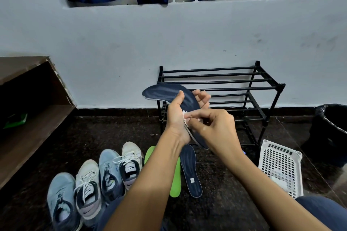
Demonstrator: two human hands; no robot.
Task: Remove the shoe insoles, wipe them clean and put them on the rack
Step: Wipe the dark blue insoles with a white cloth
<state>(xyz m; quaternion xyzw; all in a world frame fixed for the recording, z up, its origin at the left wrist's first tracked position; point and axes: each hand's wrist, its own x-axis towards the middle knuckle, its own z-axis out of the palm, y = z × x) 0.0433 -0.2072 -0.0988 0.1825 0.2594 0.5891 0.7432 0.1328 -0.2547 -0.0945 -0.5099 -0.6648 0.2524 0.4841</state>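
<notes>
Clasps a navy insole (165, 92) in left grip (176, 120), pinches white wipe (185, 117) against it with right grip (213, 127) (rack (216, 80) behind).

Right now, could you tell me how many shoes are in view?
4, in one floor row, left to right: leftmost blue shoe, first white shoe, second blue shoe, second white shoe.

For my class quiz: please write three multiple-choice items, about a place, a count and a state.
1. The white basket lies: A) right of the rack B) on it C) on a chair
2. Shoes in view: A) two B) four C) six
3. The held insole is: A) in a shoe B) on the rack C) touched by a wipe
Answers: A, beside the rack's right legs; B, four in a row; C, the right hand pinches a wipe on it, the left hand grips it.
</notes>
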